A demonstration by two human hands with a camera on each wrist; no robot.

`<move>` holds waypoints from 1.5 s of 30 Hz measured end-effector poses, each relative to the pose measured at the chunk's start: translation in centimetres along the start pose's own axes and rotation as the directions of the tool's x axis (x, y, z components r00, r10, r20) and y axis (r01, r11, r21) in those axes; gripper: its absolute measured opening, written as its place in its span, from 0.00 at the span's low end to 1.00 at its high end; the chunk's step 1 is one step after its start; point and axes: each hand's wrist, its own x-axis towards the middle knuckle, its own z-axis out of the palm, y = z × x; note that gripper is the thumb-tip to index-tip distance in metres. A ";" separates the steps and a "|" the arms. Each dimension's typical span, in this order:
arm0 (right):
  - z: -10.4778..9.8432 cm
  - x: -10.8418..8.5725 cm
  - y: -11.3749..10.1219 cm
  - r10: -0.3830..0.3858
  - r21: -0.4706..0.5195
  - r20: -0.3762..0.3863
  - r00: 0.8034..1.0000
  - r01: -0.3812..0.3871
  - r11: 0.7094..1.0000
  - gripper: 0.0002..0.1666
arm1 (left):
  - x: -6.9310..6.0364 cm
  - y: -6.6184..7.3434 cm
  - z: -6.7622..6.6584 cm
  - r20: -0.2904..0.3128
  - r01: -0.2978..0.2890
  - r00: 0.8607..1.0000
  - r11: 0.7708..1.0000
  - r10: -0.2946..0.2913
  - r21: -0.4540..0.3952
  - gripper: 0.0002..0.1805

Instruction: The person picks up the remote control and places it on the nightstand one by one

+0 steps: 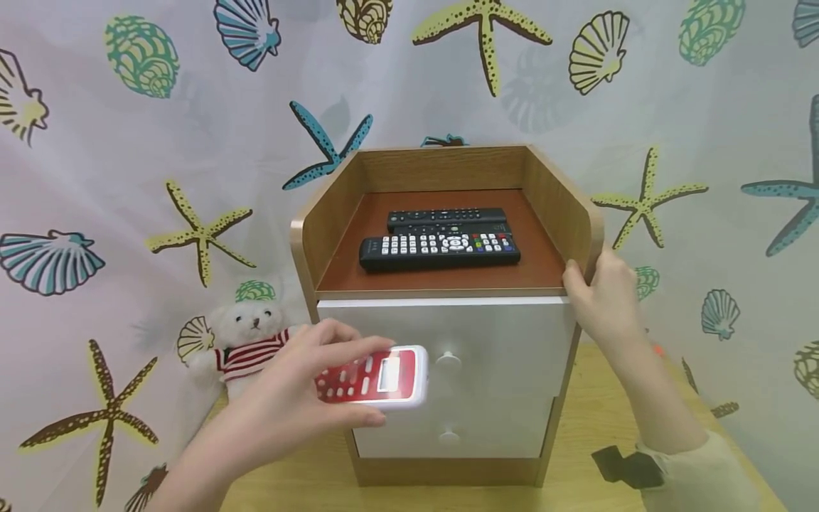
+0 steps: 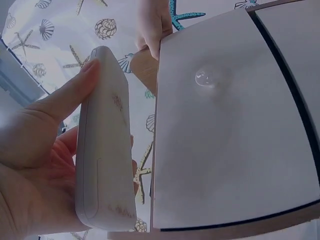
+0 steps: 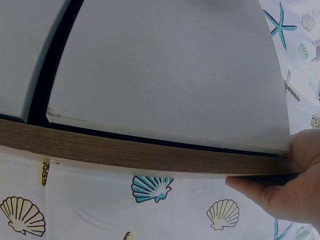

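My left hand (image 1: 297, 387) holds a white remote control (image 1: 399, 377) with a red face, pale buttons and a small bright screen. It is in front of the upper drawer (image 1: 499, 341) of a small wooden cabinet, apart from the drawer. In the left wrist view the back of the remote (image 2: 110, 145) is white with reddish smudges, thumb on one end. My right hand (image 1: 608, 295) grips the front of the cabinet's right side panel (image 1: 563, 206); the right wrist view shows thumb and fingers (image 3: 255, 189) on either side of that wooden edge.
Three black remotes, the nearest (image 1: 441, 252) with white and coloured buttons, lie on the cabinet's brown top (image 1: 461, 281) inside raised sides. Below is a lower white drawer (image 1: 499, 427). A white teddy bear (image 1: 246, 323) in a striped shirt sits left. Shell-patterned cloth (image 1: 397, 71) hangs behind.
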 end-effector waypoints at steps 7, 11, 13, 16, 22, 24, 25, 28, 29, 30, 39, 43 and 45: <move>0.1 0.0 0.1 -0.014 0.017 -0.005 1.000 0.014 1.000 0.21 | 3.7 2.5 -0.2 0.064 -0.016 0.998 0.999 0.014 0.040 0.32; 0.1 0.0 0.2 -0.014 0.007 -0.014 1.000 0.014 1.000 0.21 | 5.8 3.7 -0.4 0.080 -0.035 0.996 0.997 0.030 0.064 0.34; 0.1 0.0 0.2 -0.014 0.000 -0.016 1.000 0.014 1.000 0.20 | 6.8 4.1 -0.5 0.086 -0.046 0.996 0.995 0.039 0.088 0.34; 0.1 0.1 0.2 -0.014 -0.006 -0.015 1.000 0.014 1.000 0.20 | 8.3 4.5 -0.5 0.103 -0.041 0.994 0.993 0.029 0.114 0.35; 0.1 0.1 0.2 -0.023 0.011 -0.022 0.999 0.023 1.000 0.20 | 10.9 4.6 -0.5 0.138 -0.012 0.990 0.982 -0.014 0.188 0.34; 0.1 0.1 0.2 -0.024 0.013 -0.019 1.000 0.025 1.000 0.20 | 11.6 4.5 -0.4 0.153 -0.002 0.988 0.980 -0.029 0.199 0.34; 0.1 0.1 0.2 -0.022 0.014 -0.016 1.000 0.022 1.000 0.20 | 11.9 4.4 -0.3 0.160 0.000 0.986 0.980 -0.033 0.201 0.34; 0.1 0.1 0.2 -0.019 0.014 -0.011 1.000 0.019 1.000 0.20 | 12.7 4.2 -0.2 0.186 0.011 0.981 0.979 -0.050 0.203 0.33; 0.1 0.1 0.1 -0.018 0.015 -0.010 1.000 0.018 1.000 0.20 | 12.9 4.2 -0.1 0.193 0.015 0.980 0.979 -0.055 0.203 0.33; 0.1 0.1 0.1 -0.016 0.016 -0.010 1.000 0.017 1.000 0.20 | 13.0 4.2 -0.1 0.198 0.018 0.978 0.979 -0.059 0.204 0.33; 0.0 0.0 -0.1 -0.012 0.025 -0.010 1.000 0.013 1.000 0.21 | 14.0 3.8 0.3 0.190 0.038 0.978 0.972 -0.084 0.231 0.33; 0.0 0.0 -0.2 -0.007 0.020 -0.006 1.000 0.007 1.000 0.21 | 14.5 3.6 0.3 0.201 0.061 0.974 0.975 -0.106 0.215 0.34; 0.0 -0.1 -0.2 -0.005 0.016 -0.004 1.000 0.005 1.000 0.21 | 14.7 3.6 0.2 0.205 0.076 0.971 0.975 -0.120 0.207 0.35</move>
